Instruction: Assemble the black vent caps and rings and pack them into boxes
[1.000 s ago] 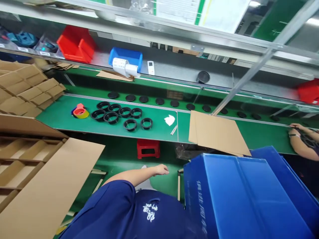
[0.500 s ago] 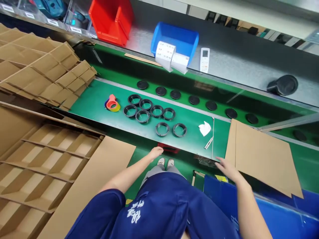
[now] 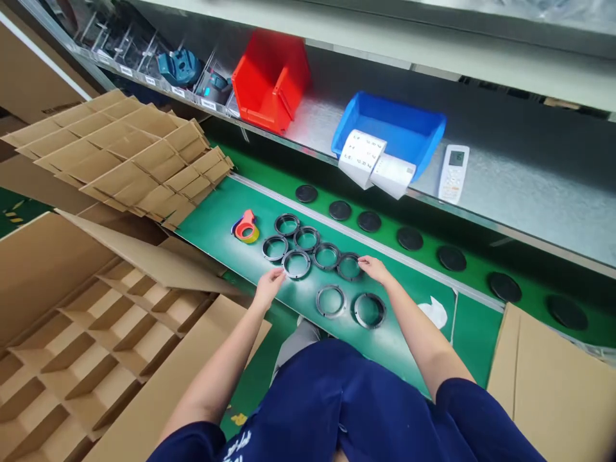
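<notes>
Eight black rings point(image 3: 326, 244) | left hand point(image 3: 268, 287), right hand point(image 3: 375, 269) | open, fingertips touching rings

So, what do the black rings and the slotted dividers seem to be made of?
The black rings look like moulded matte plastic, from their even sheen, though rubber is possible. The slotted dividers look like plain brown cardboard, from their creased folds.

- The left arm point(image 3: 216, 375) and right arm point(image 3: 426, 337) reach forward and down, bare below the sleeves
- The left hand point(image 3: 268, 287) and right hand point(image 3: 374, 268) lie palm-down, fingers extended
</notes>
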The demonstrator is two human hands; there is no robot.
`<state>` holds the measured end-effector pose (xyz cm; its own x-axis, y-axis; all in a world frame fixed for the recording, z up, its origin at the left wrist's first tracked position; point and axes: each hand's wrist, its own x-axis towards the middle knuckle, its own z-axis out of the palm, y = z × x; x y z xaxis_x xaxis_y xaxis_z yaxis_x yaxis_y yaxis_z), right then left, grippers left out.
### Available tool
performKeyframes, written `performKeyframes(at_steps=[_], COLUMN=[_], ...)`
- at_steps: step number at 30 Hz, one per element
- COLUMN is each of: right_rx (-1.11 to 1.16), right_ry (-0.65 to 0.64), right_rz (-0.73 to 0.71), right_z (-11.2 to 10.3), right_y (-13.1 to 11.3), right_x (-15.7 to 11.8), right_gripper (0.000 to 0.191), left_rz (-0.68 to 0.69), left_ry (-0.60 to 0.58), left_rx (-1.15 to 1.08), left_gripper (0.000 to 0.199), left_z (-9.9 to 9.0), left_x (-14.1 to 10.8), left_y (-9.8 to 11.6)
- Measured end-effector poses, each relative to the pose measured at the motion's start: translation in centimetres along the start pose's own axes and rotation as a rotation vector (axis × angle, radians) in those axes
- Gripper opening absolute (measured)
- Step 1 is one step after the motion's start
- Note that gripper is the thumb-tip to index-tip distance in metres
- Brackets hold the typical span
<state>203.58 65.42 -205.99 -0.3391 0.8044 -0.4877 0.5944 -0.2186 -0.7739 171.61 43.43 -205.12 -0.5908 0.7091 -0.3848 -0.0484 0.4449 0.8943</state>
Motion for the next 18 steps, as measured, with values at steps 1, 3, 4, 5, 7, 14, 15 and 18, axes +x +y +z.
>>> performKeyframes(at_steps=[1,3,4,5,7,14,15,18], right_rx=[0.062,0.186,0.246,0.304,0.408,0.619,0.637,0.694], right_ry=[-0.001,0.005,0.018,0.039,0.097,0.337,0.362,0.402], right_rz=[0.027,0.095,0.132,0.169,0.242,0.445,0.463,0.496], right_z=[0.7,2.0,2.6,3.1,4.1,7.1,7.4,8.0], right_y=[-1.4,-4.0,-5.2,-6.3,-8.2,-12.0,-12.2,-12.4], right_x=[2.1,5.9,7.7,9.4,12.7,21.6,22.4,24.5], right_gripper=[0.014,0.012,0.011,0.011,0.012,0.024,0.023,0.026], left_rz=[0.041,0.124,0.163,0.199,0.256,0.264,0.245,0.196], left_ry=[-0.001,-0.019,-0.030,-0.040,-0.061,-0.181,-0.189,-0.254], left_rx=[0.004,0.028,0.048,0.071,0.127,0.479,0.613,0.903], left_gripper=[0.039,0.036,0.035,0.036,0.046,0.110,0.113,0.111], left_z=[0.6,2.0,2.7,3.4,4.8,9.8,10.6,12.3], left_x=[2.2,7.2,10.0,12.9,19.0,37.0,38.7,42.8], left_y=[1.4,4.3,5.8,7.3,10.3,16.8,17.1,17.2])
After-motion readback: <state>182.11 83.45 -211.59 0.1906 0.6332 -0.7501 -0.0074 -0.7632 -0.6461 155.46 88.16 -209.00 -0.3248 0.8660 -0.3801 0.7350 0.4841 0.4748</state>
